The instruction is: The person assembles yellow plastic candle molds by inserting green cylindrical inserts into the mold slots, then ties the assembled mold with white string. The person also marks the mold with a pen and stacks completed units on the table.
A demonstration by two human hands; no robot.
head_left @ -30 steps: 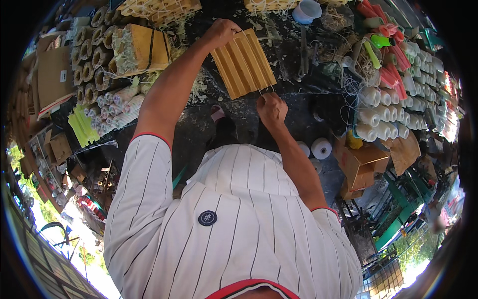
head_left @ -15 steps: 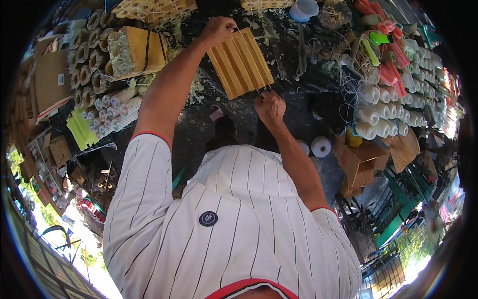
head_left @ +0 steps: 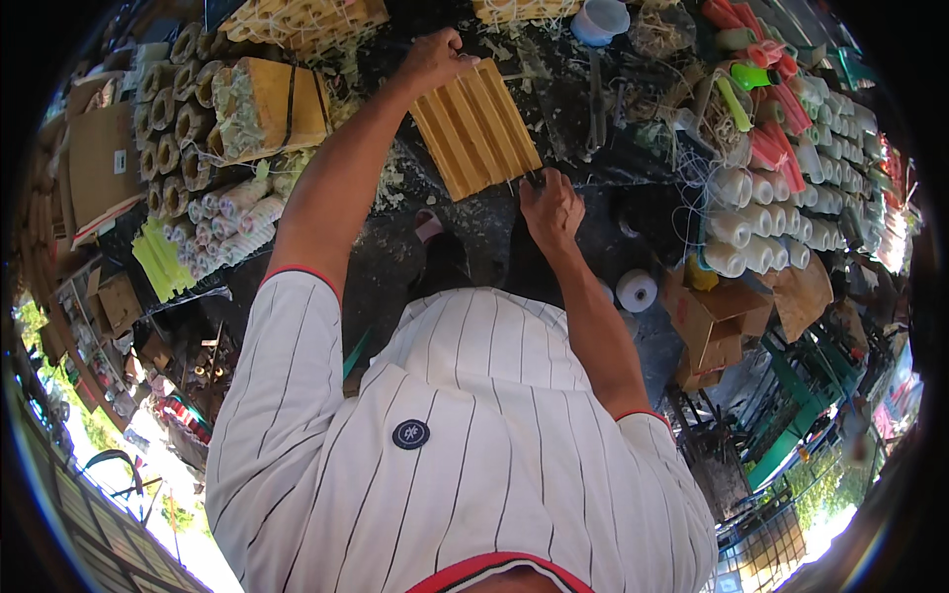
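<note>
Top centre of the frame, the left hand [head_left: 435,57] grips the far end of the ribbed yellow-brown slab [head_left: 476,128], steadying it, while the right hand [head_left: 550,206], fingers closed, pinches something thin at its near edge.

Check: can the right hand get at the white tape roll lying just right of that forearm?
Probably yes. The right hand works at the near edge of the ribbed yellow panel; the white roll lies uncovered beside its forearm, nothing between, though the hand looks busy.
</note>
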